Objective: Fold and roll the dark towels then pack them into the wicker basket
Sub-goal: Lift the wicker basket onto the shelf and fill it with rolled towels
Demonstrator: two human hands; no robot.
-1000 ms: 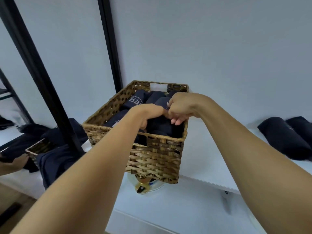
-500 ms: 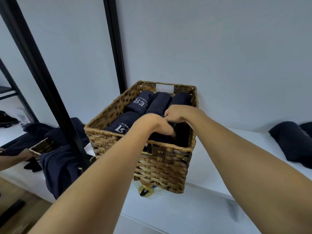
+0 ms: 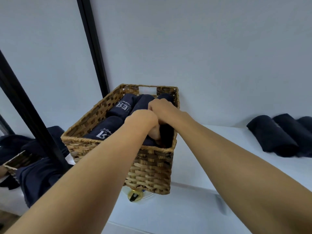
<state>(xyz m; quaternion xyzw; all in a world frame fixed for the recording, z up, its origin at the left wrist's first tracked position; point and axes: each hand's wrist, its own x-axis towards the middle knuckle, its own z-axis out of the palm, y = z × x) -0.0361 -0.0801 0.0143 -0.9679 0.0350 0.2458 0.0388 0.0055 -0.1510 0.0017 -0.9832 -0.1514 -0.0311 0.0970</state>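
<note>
Left hand (image 3: 143, 119) and right hand (image 3: 162, 107) now deeper in basket (image 3: 152, 166). Left fingers (image 3: 156, 132) straight, pressing towel (image 3: 149, 142); right grip hidden. Likely soft, light: hold mid-roll.

Rough woven wicker basket (image 3: 152, 166), matt soft cloth towels (image 3: 120, 107), smooth white shelf (image 3: 168, 213).
</note>
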